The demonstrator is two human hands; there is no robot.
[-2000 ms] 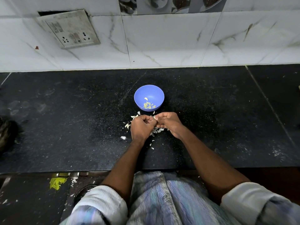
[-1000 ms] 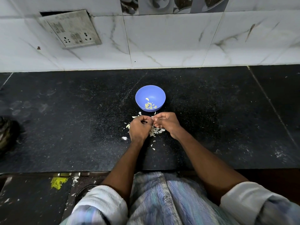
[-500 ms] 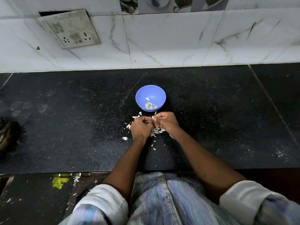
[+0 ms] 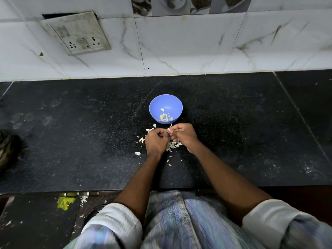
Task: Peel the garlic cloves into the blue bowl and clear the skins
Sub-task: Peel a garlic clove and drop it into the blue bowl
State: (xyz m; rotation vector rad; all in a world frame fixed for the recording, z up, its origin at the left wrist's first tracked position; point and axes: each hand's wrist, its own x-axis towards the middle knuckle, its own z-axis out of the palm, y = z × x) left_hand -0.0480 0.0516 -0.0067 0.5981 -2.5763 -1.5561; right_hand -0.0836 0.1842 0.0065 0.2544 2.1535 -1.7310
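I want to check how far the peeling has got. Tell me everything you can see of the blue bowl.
The blue bowl is small, round and plain, seemingly smooth plastic, standing upright on the black counter just beyond the hands. Several pale yellowish peeled garlic cloves lie at its bottom, one a little apart. Nothing but the counter visibly touches it; white skins lie scattered on the counter beside its near edge.

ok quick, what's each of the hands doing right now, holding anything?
Left hand: fingers curled, pinching a garlic clove together with the right.
Right hand: fingers curled, pinching the same clove.
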